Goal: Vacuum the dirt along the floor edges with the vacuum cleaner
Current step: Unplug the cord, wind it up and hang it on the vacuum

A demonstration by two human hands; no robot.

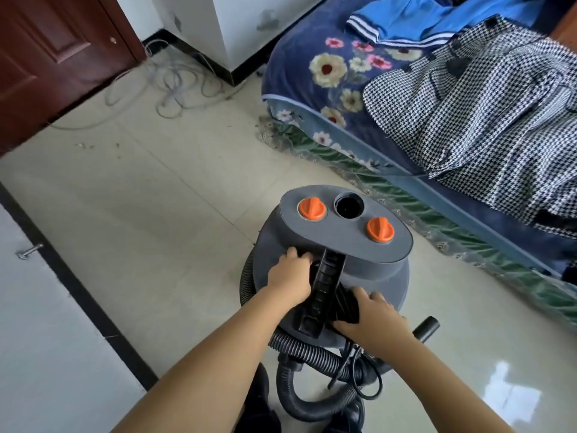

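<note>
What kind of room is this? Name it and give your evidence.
Most likely a bedroom in a home: a bed with floral bedding and clothes such as a houndstooth garment on it, a wooden door, and a tiled floor.

Matt grey plastic vacuum cleaner [337,245] with ribbed hose [312,348] stands on glossy tiled floor [175,195].

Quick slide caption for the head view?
Both hands on the grey vacuum cleaner, hose coiled beside the bed.
</note>
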